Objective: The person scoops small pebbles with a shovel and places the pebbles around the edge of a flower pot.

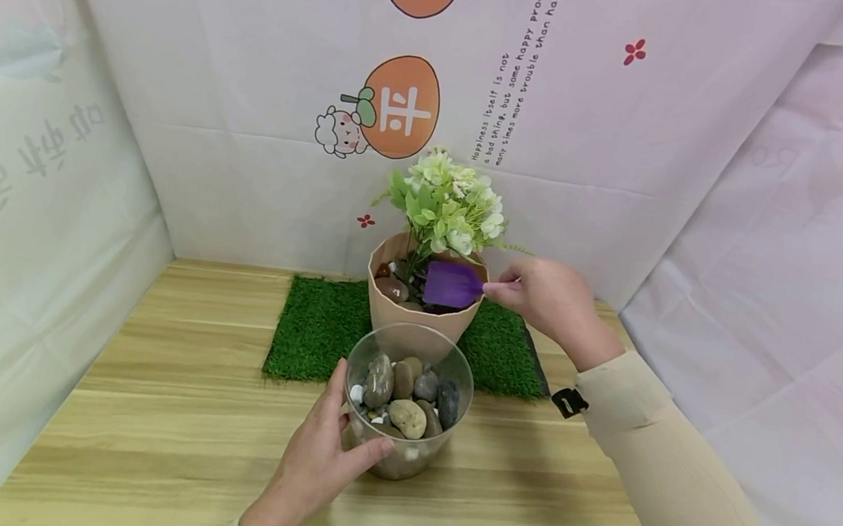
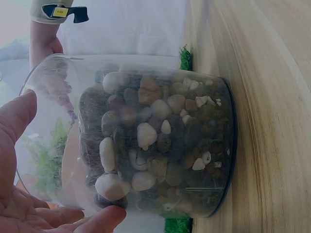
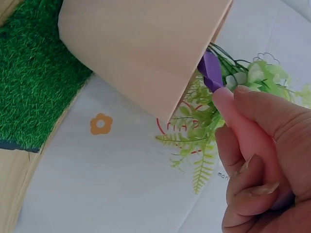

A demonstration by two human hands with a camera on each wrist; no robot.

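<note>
My right hand (image 1: 549,299) grips the pink handle of a small purple shovel (image 1: 453,285), its fingers wrapped round it in the right wrist view. The blade lies inside the rim of a peach flower pot (image 1: 420,320), over dark stones and a brown pebble (image 1: 392,289). White artificial flowers (image 1: 457,203) with green leaves rise from this pot. In front stands a clear plastic container (image 2: 160,141) filled with pebbles, larger stones (image 1: 408,418) on top. My left hand (image 1: 323,446) holds it at the near left side, thumb at the rim and fingers spread round the wall.
The pot stands on a green artificial grass mat (image 1: 321,329) at the back of the wooden table (image 1: 174,425). Close behind is a white printed cloth backdrop (image 1: 254,115). Cloth walls (image 1: 773,285) also flank the table on both sides.
</note>
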